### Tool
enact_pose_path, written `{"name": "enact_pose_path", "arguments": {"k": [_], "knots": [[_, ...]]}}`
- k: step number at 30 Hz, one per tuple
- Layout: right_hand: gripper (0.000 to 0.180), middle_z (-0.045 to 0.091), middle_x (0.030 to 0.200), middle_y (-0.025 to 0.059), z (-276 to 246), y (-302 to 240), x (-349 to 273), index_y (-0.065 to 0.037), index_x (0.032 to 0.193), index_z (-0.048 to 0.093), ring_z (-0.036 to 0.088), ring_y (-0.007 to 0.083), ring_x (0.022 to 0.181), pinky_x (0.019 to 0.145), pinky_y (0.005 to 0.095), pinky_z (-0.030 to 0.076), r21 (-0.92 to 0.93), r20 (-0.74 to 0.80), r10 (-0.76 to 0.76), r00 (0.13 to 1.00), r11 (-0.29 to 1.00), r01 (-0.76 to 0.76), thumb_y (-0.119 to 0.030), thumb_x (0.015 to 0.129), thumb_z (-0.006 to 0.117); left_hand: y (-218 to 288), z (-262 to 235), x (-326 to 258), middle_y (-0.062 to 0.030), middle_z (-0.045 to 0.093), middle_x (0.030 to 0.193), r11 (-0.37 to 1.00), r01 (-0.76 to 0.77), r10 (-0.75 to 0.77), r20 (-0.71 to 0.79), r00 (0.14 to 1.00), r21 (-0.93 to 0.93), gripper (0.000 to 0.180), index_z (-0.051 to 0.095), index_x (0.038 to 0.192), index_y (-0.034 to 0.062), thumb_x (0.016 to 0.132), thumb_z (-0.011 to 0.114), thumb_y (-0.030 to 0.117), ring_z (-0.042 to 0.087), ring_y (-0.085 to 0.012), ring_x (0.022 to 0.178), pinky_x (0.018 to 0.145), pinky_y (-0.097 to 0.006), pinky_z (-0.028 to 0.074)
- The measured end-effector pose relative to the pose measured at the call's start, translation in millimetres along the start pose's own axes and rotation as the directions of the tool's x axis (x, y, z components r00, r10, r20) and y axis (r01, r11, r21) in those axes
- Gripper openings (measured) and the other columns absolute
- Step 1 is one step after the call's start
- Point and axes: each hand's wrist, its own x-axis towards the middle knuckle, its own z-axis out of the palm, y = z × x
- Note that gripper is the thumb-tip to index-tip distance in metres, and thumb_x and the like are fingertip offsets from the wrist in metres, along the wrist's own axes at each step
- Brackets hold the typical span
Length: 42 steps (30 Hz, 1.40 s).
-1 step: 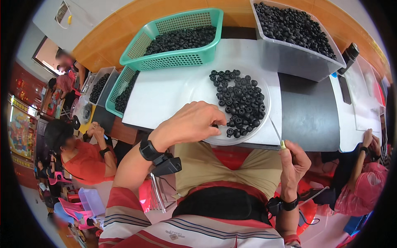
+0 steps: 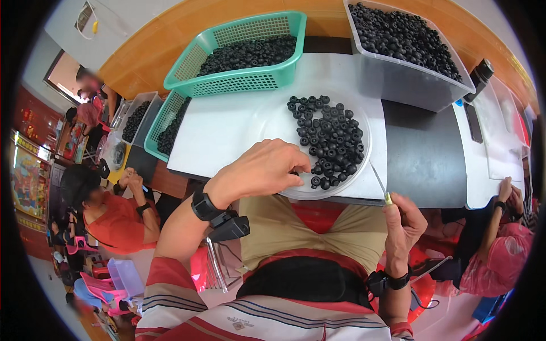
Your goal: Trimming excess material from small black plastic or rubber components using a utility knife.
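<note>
My left hand (image 2: 264, 169) rests at the seven o'clock rim of the clear round plate (image 2: 273, 122), fingertips curled together over one of the small black rings (image 2: 330, 136) — whether I have one pinched yet I cannot tell. They look light, rubbery and a little slick, so I'd nip one by its outer edge. My right hand (image 2: 405, 224), at five o'clock, is clamped on a thin needle-like tool (image 2: 379, 180) — stiff, pointing up.

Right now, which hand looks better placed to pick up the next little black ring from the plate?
Left. The left hand already lies on the plate, fingertips at the near edge of the black rings. The right hand is off the table's edge, busy holding a thin tool.
</note>
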Motion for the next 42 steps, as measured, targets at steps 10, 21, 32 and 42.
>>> {"name": "enact_pose_path", "arguments": {"k": [10,21,32,42], "knots": [[0.019,0.065,0.083,0.0032,7,-4,5,0.002,0.106,0.070,0.054,0.0076,0.073,0.066,0.0206,0.040,0.047,-0.001,-0.024,1.000,0.999,0.024,-0.006,0.088,0.072,-7,17,-6,-0.0141,0.070,0.095,0.983,-0.180,0.185,-0.205,0.961,0.046,0.017,0.072,0.098,0.0012,0.085,0.067,0.011,0.065,-0.0329,0.089,0.078,-0.040,0.052],[0.039,0.067,0.085,0.0071,53,-19,20,0.000,0.110,0.067,0.060,0.0109,0.072,0.064,0.0233,0.047,0.134,0.115,-0.105,0.988,0.987,0.089,-0.003,0.075,0.083,12,27,-13,-0.0047,0.069,0.091,0.534,-0.015,-0.226,-0.160,0.961,-0.846,0.017,0.072,0.102,0.0005,0.091,0.071,0.013,0.064,-0.0102,0.078,0.068,-0.023,0.052],[0.043,0.070,0.089,0.0089,91,-30,34,0.000,0.114,0.066,0.064,0.0115,0.076,0.066,0.0228,0.050,0.183,0.142,-0.204,0.969,0.967,0.177,-0.007,0.076,0.084,36,57,-23,-0.0075,0.068,0.104,-0.182,-0.157,-0.196,-0.121,0.973,-0.971,0.022,0.066,0.116,0.0016,0.095,0.064,0.009,0.067,-0.0144,0.092,0.083,-0.028,0.059],[0.041,0.071,0.091,0.0109,88,-30,35,0.000,0.113,0.066,0.067,0.0140,0.076,0.066,0.0241,0.051,0.180,0.156,-0.255,0.954,0.957,0.226,-0.006,0.076,0.084,39,62,-25,-0.0074,0.068,0.105,-0.345,-0.159,-0.175,-0.103,0.979,-0.925,0.016,0.065,0.111,0.0037,0.095,0.063,0.008,0.068,-0.0169,0.096,0.088,-0.031,0.059]]}}
